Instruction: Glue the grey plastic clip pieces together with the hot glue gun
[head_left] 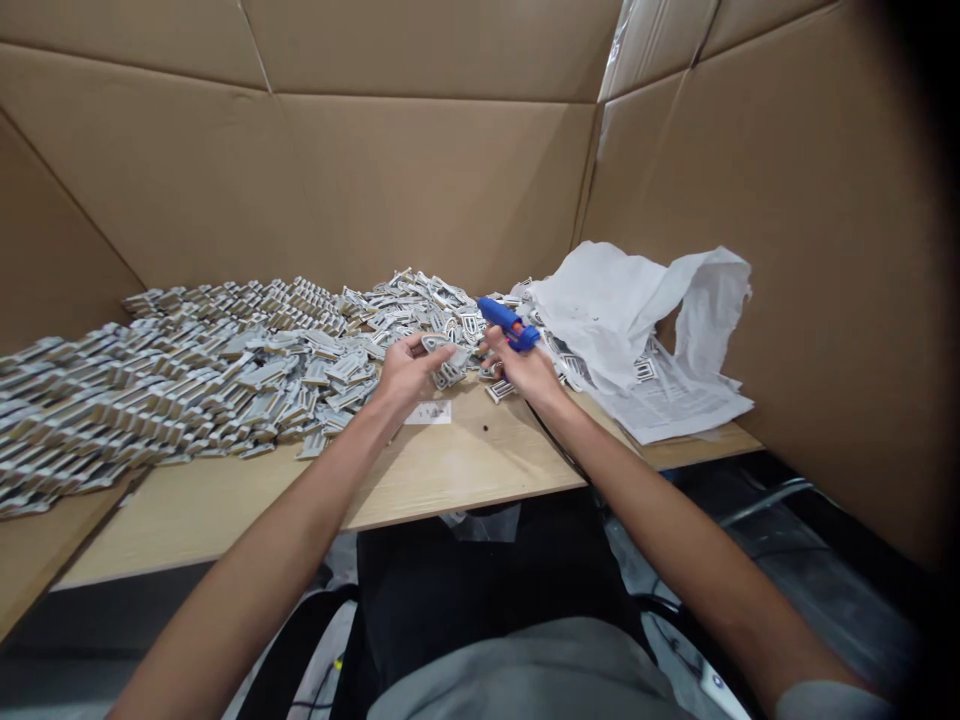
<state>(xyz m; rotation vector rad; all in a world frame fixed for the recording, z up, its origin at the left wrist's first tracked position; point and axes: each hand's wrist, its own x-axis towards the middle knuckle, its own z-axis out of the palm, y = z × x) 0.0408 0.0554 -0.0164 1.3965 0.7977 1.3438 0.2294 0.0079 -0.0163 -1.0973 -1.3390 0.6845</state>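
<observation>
My right hand (528, 368) is wrapped around the handle of a blue glue gun (504, 318), whose nozzle points up and to the left. A dark cord (555, 440) runs down from it past my wrist to the table's front edge. Between the thumb and fingers of my left hand (407, 368) is a small flat white-grey cut-out piece (450, 374), held a little above the table. Behind both hands lies a loose heap of similar cut-out pieces (409, 300). The glue gun and the held piece are apart.
Neat rows of stacked pieces (82, 410) cover the left of the wooden table (465, 470). At the right, crumpled white paper (607, 310) lies over more pieces. A small printed label (430, 412) is near my left wrist. Tall cardboard walls (420, 190) enclose the back and sides.
</observation>
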